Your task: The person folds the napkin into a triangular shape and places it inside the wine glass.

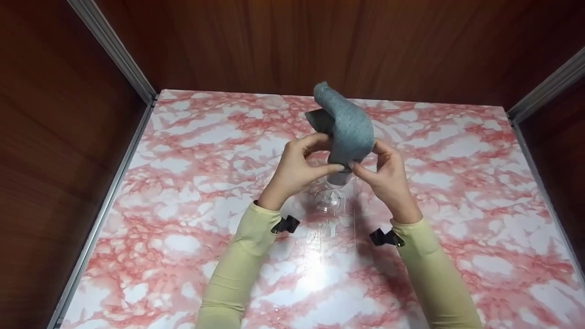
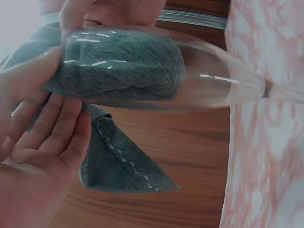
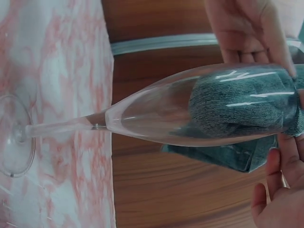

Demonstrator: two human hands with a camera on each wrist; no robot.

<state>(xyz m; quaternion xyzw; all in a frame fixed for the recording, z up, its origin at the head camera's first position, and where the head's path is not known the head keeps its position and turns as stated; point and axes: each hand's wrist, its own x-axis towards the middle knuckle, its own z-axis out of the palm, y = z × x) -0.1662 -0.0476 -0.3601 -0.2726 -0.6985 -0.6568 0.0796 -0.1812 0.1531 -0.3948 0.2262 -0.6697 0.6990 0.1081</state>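
Note:
A grey-green cloth (image 1: 353,130) is bunched into the mouth of a clear champagne flute (image 3: 154,107). Through the glass bowl, the tucked part of the cloth (image 2: 128,66) fills the upper portion, while the lower bowl holds only air. The rest of the cloth flops above the rim, one stitched corner hanging down outside. My left hand (image 1: 292,169) grips the cloth at the rim, thumb in front and fingers behind. From the other side my right hand (image 1: 390,176) pinches the cloth at the rim, its thumb close to the left thumb. The flute's round foot (image 1: 327,200) rests on the table.
The table (image 1: 192,256) has a red-and-white marbled top. Brown wood-grain panels (image 1: 274,45) with metal edge strips (image 1: 114,50) enclose it at the back and sides. A black camera mount (image 1: 285,224) sits on each yellow-green sleeve (image 1: 233,278).

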